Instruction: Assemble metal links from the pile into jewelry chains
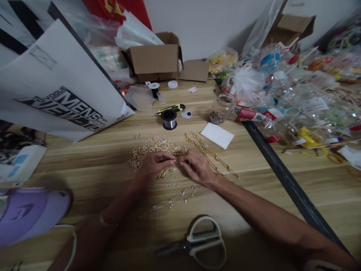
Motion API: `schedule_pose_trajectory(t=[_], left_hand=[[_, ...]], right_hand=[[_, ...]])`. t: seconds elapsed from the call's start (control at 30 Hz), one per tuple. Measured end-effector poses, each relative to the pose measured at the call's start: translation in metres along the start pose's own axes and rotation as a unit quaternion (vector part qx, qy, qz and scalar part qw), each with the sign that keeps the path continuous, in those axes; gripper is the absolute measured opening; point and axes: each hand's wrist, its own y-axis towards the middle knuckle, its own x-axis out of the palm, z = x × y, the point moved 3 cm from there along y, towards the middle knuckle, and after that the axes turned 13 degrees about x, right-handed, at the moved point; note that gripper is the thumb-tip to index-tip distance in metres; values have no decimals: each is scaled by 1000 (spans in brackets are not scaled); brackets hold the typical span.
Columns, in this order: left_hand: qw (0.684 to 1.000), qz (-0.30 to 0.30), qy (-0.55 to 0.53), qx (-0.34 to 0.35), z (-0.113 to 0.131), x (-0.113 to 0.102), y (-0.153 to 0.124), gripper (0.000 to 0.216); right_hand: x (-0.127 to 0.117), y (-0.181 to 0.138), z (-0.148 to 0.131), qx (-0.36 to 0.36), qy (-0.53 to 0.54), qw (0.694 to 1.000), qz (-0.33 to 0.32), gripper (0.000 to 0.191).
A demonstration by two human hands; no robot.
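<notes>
A heap of small gold and silver jewelry pieces [152, 146] lies mid-table. Over its right side, my left hand [156, 162] pinches with thumb and fingertips; what it holds is too small to make out. Close by, with a narrow gap between, my right hand [199, 167] is closed, its fingers curled around something hidden. A short gold-coloured bit [185, 148] shows just above its knuckles. Gold chains [214, 155] stretch out behind and right of that hand. Nearer to me lie a silver chain [176, 196] and a shorter silver strand [166, 184].
Scissors [207, 242] lie at the near edge. Behind the heap stand a wire spool [169, 120], a yellow-black cutter [170, 109] and a bead jar [221, 109]. A white paper bag [62, 82] and a purple iron-like object [34, 214] are left; plastic bottles [304, 101] crowd the right.
</notes>
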Motion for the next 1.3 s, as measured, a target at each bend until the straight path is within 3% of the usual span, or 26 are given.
schedule_pose_trajectory(t=[0.57, 1.3], left_hand=[[997, 26, -52, -43, 0, 4, -4, 13], [995, -10, -92, -37, -4, 7, -2, 7]], right_hand=[[-1, -1, -1, 9, -22, 1000, 2, 6], [-1, -3, 1, 4, -25, 1000, 4, 7]])
